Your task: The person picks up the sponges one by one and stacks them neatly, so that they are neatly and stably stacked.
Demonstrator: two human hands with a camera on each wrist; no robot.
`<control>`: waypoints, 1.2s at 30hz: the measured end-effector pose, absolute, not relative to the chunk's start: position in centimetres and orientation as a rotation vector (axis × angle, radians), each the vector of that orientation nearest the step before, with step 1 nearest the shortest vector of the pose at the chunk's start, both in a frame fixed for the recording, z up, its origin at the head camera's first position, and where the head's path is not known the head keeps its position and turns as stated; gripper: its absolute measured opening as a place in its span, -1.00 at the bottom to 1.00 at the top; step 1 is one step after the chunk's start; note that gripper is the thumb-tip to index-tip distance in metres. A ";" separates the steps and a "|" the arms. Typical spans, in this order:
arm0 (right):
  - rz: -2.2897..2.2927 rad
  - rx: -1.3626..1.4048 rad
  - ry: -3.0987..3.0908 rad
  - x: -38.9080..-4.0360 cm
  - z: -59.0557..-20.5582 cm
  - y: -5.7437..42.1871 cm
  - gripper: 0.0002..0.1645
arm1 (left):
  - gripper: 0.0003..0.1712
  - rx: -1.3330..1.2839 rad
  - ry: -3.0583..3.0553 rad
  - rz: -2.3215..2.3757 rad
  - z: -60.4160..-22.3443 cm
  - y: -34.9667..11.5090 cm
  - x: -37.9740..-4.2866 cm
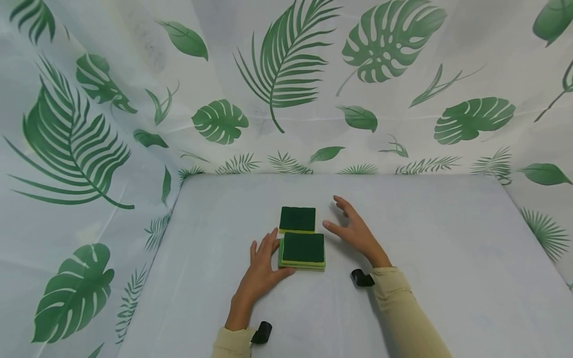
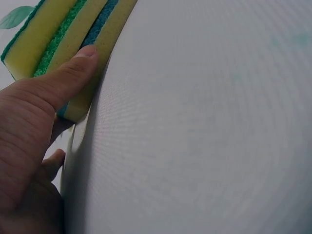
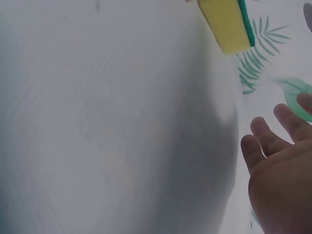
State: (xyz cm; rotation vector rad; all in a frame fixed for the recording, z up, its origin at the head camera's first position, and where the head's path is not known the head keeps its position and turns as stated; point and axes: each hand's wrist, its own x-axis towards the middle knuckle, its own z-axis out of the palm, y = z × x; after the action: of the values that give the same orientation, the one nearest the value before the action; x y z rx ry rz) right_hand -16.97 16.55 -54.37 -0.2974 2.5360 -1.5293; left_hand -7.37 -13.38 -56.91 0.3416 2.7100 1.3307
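Note:
A stack of scrubbing sponges (image 1: 303, 248) sits in the middle of the table, with a dark green pad on top. In the left wrist view the stack (image 2: 58, 41) shows yellow foam between dark green, bright green and blue layers. My left hand (image 1: 259, 271) holds the stack at its left end, thumb along the near side and a finger behind it. Just beyond the stack lies another sponge (image 1: 297, 219), dark green side up. To the right of both, my right hand (image 1: 355, 231) hovers with fingers spread and nothing in it, apart from a sponge (image 3: 226, 27).
The white table (image 1: 429, 238) reaches back to a hanging sheet (image 1: 304, 99) printed with green leaves, which also runs along both sides. Each wrist carries a small black camera, one by the left sleeve (image 1: 230, 343), one by the right sleeve (image 1: 398, 293).

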 end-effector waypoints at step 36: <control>-1.365 -0.434 2.511 -18.3 -55.3 13.2 0.05 | 0.31 0.347 2.729 1.303 -57.4 -13.5 -7.7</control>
State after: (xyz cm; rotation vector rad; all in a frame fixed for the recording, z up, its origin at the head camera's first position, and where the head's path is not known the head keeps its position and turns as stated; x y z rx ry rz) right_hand -18.34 13.24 -55.26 -0.4341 2.5115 -1.3653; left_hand -7.66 -13.54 -57.35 0.3470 2.7287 1.3029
